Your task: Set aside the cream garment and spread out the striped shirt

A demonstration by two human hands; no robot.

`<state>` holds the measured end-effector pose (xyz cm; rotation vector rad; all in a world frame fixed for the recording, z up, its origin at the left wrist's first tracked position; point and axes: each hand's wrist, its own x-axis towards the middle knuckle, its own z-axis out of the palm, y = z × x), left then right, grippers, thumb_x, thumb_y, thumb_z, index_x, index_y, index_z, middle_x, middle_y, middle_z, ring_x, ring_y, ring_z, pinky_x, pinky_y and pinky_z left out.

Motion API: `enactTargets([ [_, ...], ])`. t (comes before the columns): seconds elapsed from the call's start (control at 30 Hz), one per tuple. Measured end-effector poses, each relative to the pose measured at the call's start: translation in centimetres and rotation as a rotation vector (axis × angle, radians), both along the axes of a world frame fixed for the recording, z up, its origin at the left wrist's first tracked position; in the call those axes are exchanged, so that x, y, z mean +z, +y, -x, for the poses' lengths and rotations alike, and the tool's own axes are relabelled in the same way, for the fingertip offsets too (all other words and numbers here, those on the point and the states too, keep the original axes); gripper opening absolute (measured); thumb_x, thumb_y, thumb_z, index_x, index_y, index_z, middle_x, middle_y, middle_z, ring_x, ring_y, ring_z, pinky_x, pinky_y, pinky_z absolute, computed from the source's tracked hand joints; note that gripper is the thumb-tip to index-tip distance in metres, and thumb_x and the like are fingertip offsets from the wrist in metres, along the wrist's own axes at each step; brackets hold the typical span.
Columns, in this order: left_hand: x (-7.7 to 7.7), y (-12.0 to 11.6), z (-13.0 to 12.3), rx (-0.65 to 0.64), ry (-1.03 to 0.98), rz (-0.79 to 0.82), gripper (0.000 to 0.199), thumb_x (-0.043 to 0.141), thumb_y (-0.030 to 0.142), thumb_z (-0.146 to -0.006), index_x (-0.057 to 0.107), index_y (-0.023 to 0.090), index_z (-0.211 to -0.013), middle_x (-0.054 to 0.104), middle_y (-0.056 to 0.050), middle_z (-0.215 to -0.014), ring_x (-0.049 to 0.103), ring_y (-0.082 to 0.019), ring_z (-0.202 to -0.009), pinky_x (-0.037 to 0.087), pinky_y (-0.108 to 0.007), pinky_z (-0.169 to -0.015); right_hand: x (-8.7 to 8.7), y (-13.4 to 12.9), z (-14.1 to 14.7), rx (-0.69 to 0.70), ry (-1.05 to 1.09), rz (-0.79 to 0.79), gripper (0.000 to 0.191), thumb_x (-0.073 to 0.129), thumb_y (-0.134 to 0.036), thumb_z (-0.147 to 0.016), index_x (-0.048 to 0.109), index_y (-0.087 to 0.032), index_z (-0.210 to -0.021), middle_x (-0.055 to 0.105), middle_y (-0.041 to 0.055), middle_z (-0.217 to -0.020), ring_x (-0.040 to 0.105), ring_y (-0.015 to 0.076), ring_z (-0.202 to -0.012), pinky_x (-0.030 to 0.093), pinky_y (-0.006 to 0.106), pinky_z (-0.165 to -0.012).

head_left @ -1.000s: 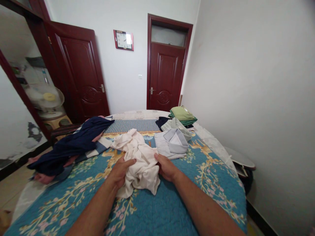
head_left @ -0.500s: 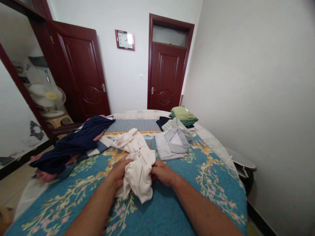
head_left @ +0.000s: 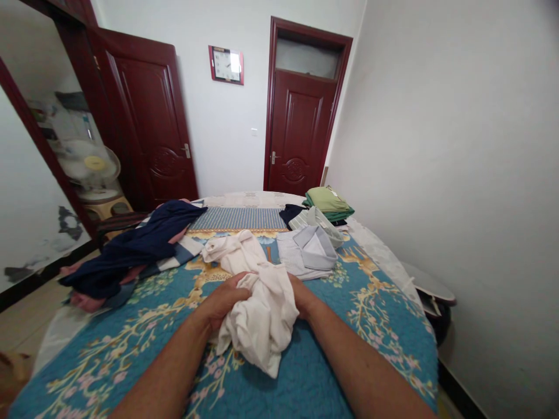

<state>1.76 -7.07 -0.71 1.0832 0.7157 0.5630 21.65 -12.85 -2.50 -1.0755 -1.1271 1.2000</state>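
While the left hand (head_left: 222, 301) curls closed around a bunched cream garment (head_left: 259, 314) lying on the blue floral quilt (head_left: 305, 372), the right hand (head_left: 300, 291) meets the cloth's far side, its fingers hidden, so its grip cannot be told.

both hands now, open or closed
Left hand: closed on the crumpled white cloth.
Right hand: tucked behind the cloth, cannot tell.

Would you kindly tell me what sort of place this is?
It is probably a bedroom in a home: there is a bed with a blue floral quilt, folded clothes lie on it, and a clock hangs on the wall.
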Motion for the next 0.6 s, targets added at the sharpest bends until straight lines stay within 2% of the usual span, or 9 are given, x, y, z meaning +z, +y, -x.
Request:
enactTargets([
  [0.1, 0.3, -0.1, -0.1, 0.019, -0.003, 0.029, 0.061, 0.087, 0.039, -0.072, 0.070, 0.014, -0.125, 0.080, -0.016, -0.112, 0.078, -0.032, -0.096, 0.061, -0.042, -0.088, 0.9, -0.7, 0.2, 0.089, 0.076, 0.052, 0.046, 0.081, -0.054, -0.077, 0.080, -0.020, -0.109, 0.080, 0.0106, -0.103, 0.072, 0.0309, -0.103, 0.058, 0.043, -0.093],
  [0.2, 0.9, -0.2, -0.2, 0.144, 0.103, -0.013, 0.060, 0.083, 0.059, -0.077, 0.072, 0.015, -0.116, 0.080, -0.017, -0.113, 0.077, -0.032, -0.099, 0.062, -0.041, -0.088, 1.7, -1.2, 0.4, 0.133, -0.036, -0.094, 0.041, 0.077, -0.053, -0.083, 0.082, -0.022, -0.109, 0.079, 0.0086, -0.105, 0.071, 0.0295, -0.108, 0.055, 0.042, -0.101],
  [0.3, 1.4, -0.3, 0.0, 0.235, 0.212, -0.103, 0.060, 0.085, 0.059, -0.075, 0.072, 0.018, -0.116, 0.080, -0.014, -0.114, 0.077, -0.031, -0.101, 0.062, -0.037, -0.084, 1.6, -1.2, 0.6, 0.260, -0.240, -0.290, 0.030, 0.074, -0.042, -0.087, 0.082, -0.023, -0.109, 0.080, 0.0046, -0.105, 0.068, 0.0262, -0.113, 0.049, 0.039, -0.109],
  [0.4, 1.3, -0.2, 0.2, 0.208, 0.193, -0.157, 0.060, 0.088, 0.048, -0.072, 0.070, 0.019, -0.121, 0.081, -0.011, -0.113, 0.076, -0.030, -0.100, 0.061, -0.035, -0.083, 0.5, -0.8, 0.5, 0.357, -0.314, -0.328, 0.027, 0.072, -0.036, -0.087, 0.082, -0.022, -0.108, 0.080, 0.0020, -0.100, 0.068, 0.0249, -0.110, 0.050, 0.037, -0.107],
  [0.5, 1.1, 0.1, 0.2, 0.174, 0.117, -0.184, 0.061, 0.083, 0.039, -0.073, 0.068, 0.019, -0.128, 0.081, -0.010, -0.110, 0.076, -0.029, -0.095, 0.060, -0.037, -0.083, -0.9, -0.1, -0.2, 0.271, -0.284, -0.203, 0.030, 0.071, -0.039, -0.085, 0.082, -0.019, -0.104, 0.079, 0.0016, -0.095, 0.069, 0.0259, -0.101, 0.055, 0.040, -0.096],
  [0.6, 1.2, 0.3, 0.0, 0.169, 0.098, -0.237, 0.059, 0.075, 0.027, -0.068, 0.071, 0.018, -0.127, 0.081, -0.007, -0.104, 0.075, -0.028, -0.090, 0.058, -0.036, -0.081, -1.7, 0.8, -1.3, 0.001, -0.231, -0.081, 0.033, 0.069, -0.044, -0.082, 0.081, -0.020, -0.101, 0.079, 0.0030, -0.097, 0.069, 0.0258, -0.097, 0.055, 0.039, -0.092],
])
